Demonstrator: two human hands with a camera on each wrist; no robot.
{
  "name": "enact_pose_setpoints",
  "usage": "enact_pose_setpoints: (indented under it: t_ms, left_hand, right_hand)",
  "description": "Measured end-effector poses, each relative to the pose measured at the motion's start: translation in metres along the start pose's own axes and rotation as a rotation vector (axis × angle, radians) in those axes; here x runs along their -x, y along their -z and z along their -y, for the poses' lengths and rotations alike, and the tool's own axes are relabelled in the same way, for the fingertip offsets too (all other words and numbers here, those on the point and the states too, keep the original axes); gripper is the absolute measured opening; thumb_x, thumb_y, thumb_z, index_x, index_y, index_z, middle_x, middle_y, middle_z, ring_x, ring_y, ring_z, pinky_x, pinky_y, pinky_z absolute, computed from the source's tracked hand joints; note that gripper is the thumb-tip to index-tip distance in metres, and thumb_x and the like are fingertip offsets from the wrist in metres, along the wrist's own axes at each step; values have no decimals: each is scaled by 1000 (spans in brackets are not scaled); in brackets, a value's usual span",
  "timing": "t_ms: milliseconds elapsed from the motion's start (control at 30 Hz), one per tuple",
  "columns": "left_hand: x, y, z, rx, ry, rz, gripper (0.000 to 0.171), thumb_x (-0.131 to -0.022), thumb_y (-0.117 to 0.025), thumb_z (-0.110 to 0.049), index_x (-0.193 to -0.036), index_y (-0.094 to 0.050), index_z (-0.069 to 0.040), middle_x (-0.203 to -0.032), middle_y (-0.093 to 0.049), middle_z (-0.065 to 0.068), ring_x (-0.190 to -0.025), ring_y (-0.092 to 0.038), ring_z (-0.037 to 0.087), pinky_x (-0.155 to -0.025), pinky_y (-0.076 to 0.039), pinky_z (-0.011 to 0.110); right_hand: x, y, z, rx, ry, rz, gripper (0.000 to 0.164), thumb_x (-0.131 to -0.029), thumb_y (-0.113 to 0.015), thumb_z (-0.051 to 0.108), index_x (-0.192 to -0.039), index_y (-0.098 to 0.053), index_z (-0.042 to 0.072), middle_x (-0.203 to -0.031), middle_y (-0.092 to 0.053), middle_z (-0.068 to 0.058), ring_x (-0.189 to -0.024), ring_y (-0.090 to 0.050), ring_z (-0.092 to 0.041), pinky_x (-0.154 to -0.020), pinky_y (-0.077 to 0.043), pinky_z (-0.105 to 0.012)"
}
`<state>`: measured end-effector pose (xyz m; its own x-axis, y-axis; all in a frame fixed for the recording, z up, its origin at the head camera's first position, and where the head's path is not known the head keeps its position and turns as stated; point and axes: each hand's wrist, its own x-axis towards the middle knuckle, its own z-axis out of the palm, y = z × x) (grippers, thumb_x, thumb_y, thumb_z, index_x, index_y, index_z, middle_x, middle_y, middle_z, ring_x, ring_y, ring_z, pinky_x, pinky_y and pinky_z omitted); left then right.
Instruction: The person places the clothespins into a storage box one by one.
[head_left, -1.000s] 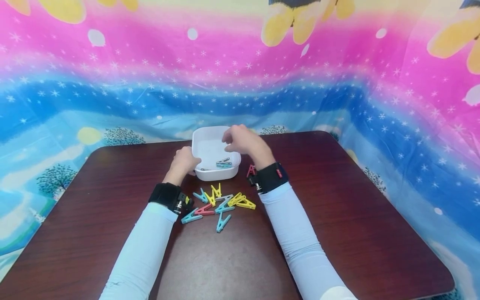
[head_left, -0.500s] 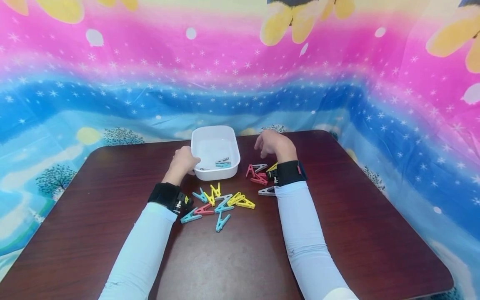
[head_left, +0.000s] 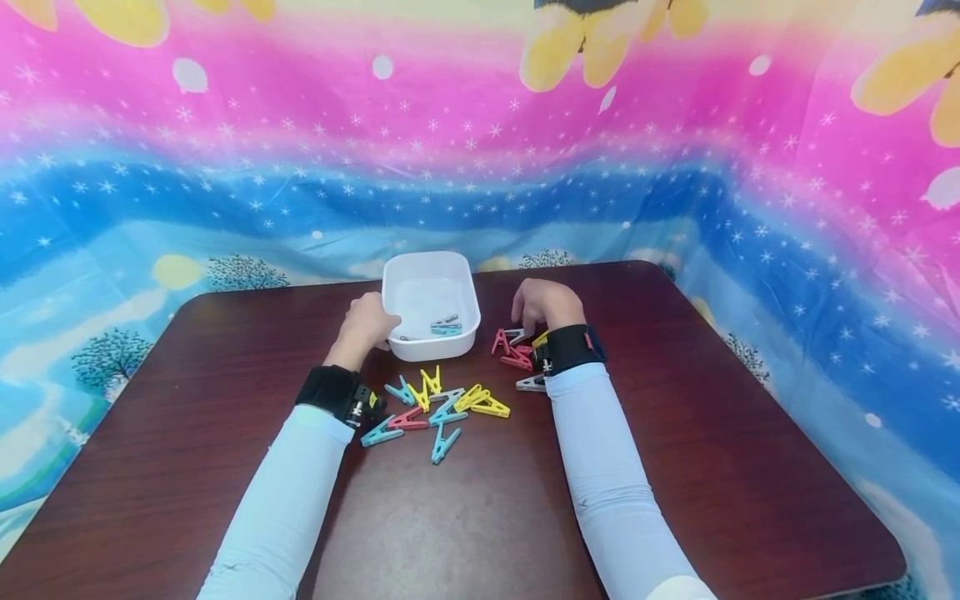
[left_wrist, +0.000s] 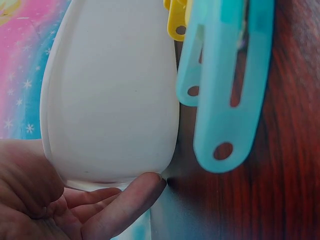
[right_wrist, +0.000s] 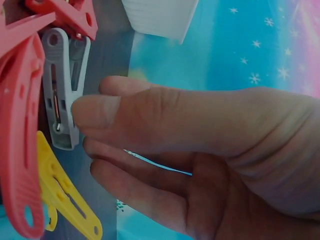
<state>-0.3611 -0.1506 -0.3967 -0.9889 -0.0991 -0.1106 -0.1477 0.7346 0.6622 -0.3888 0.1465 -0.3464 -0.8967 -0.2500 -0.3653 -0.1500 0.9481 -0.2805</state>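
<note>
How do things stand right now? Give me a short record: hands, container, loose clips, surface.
Left hand: grips the side of the white container
Right hand: at a gray clip right of the container; contact unclear
Visible inside container: blue clip, another gray clip; near-left corner partly hidden
Front pile: blue, yellow, red and gray clips
Right group: also red clips, yellow clip
Surface: dark reddish-brown table

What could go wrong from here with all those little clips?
The right hand is close to a grey plastic spring clip crowded by red plastic clips, so its fingers might catch or drag the wrong one. The left hand holds the white rectangular plastic tub near one corner, so a bump could swing it round, perhaps shifting the turquoise plastic clip inside.
</note>
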Motion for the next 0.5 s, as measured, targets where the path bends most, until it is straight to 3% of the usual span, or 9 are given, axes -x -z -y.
enact_pose_setpoints:
  t_ms: [233, 500]
  left_hand:
    - [0, -1, -1, -4, -4, -4, 50, -89, -59, -16, -132, -41, 2, -115, -55, 22, -86, -64, 31, -57, -57, 35]
    - [0, -1, -1, -3, 5, 2, 50, -90, -58, -16, -132, -41, 2, -116, -55, 23, -87, -64, 32, -57, -57, 35]
  right_hand:
    - [-4, -5, 2, -7, -1, 21, 36, -72, -76, 4, -105, -68, 16, -102, -60, -4, -91, -55, -25, -70, -51, -36]
    - [-7, -11, 0, 9, 12, 22, 19, -78, -71, 5, -97, -69, 11, -91, -62, -6, -79, -56, -24, -61, -49, -33]
